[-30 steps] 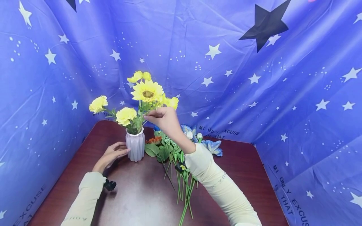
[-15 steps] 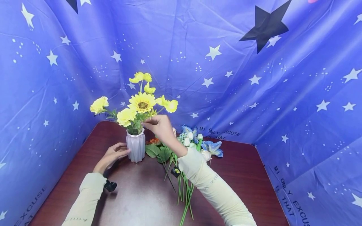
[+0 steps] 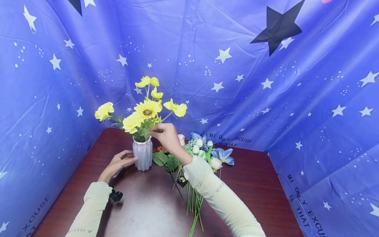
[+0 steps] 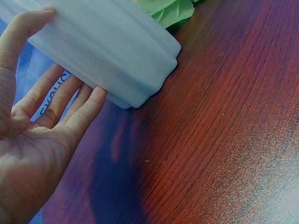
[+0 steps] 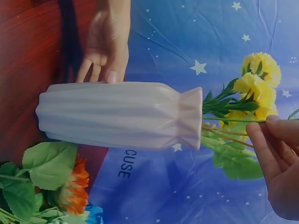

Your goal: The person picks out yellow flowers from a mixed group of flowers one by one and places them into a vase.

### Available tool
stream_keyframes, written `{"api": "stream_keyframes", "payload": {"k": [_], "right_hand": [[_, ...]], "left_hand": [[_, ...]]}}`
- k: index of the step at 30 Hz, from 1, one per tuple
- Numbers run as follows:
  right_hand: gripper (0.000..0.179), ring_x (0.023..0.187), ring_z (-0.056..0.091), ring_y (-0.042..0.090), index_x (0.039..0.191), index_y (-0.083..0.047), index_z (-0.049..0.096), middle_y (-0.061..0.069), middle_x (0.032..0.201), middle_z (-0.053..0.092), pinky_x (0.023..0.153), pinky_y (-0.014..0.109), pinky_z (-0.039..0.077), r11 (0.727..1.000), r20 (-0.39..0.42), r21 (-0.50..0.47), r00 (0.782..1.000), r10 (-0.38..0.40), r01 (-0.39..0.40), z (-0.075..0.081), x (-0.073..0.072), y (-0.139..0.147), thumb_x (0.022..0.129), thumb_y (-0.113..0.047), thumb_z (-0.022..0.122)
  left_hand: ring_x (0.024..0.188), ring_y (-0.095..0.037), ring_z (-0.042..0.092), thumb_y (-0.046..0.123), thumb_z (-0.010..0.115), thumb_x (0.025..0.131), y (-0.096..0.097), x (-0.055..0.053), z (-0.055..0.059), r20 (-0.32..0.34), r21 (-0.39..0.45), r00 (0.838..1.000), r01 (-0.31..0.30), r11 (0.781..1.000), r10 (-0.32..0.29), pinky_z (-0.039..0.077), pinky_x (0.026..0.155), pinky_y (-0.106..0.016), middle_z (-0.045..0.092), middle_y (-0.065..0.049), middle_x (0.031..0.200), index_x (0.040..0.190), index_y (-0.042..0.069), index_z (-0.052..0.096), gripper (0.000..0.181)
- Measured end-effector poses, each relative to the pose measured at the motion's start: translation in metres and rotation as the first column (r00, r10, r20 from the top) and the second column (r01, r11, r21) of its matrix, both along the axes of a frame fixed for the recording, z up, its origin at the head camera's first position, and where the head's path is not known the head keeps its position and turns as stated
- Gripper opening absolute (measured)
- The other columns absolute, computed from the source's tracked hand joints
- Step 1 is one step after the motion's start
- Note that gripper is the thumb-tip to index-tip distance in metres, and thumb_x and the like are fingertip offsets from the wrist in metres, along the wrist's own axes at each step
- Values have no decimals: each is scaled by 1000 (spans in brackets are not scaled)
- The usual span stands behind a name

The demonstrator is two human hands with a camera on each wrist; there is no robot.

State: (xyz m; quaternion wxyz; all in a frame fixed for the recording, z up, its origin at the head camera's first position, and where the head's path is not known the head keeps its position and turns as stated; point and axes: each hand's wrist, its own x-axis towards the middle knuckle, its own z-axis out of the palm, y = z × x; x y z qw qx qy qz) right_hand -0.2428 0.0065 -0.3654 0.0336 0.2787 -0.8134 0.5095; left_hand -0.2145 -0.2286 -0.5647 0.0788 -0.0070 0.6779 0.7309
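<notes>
A pale lilac fluted vase [image 3: 142, 154] stands upright on the table, holding yellow carnations [image 3: 104, 111] and other yellow flowers [image 3: 179, 110]. My left hand [image 3: 119, 163] rests against the vase's left side, thumb at its front and the other fingers loosely extended at its side in the left wrist view. My right hand [image 3: 166, 133] pinches a thin green stem [image 5: 229, 120] between thumb and index finger, just above the vase mouth. That stem runs down into the vase. A sunflower [image 3: 147, 111] with a brown centre stands over the mouth, above my right hand.
Right of the vase lies a pile of flowers: blue ones [image 3: 223, 156], white tulip buds [image 3: 195, 149], a pale rose [image 3: 215, 163], an orange bloom [image 5: 74, 186] and broad green leaves [image 3: 160, 158]. Their stems [image 3: 195, 210] point toward me. A blue star-printed cloth [image 3: 189, 65] encloses the table.
My right hand has moved down toward the vase mouth, and the sunflower has sunk lower and slightly left among the other blooms. My left hand has stayed at the vase.
</notes>
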Motion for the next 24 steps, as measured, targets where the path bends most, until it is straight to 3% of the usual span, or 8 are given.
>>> {"api": "stream_keyframes", "payload": {"k": [8,15,24], "right_hand": [[7,87,76,24,91,-2,81,12,92,79,77,18,58,1000,-6,29,1000,-8,8,-9,-9,-1,88,-8,78],[8,89,76,24,94,-2,80,13,94,79,77,19,59,1000,73,28,997,-2,0,-18,-10,-5,89,-8,77],[9,87,75,20,95,-4,81,10,95,79,73,18,57,995,97,95,995,-26,17,-27,-6,-13,89,-9,78]], "left_hand": [[101,0,66,6,69,96,0,-1,0,4,16,1000,2,1000,-2,58,94,-23,61,-9,121,142,-16,38,60],[101,0,66,8,69,97,0,-2,2,11,-4,1000,5,1000,-5,58,95,-24,60,-13,125,144,-15,37,61],[101,-1,66,5,69,96,0,0,1,0,18,1000,11,1000,-11,58,93,-23,63,-5,118,141,-16,39,59]]}}
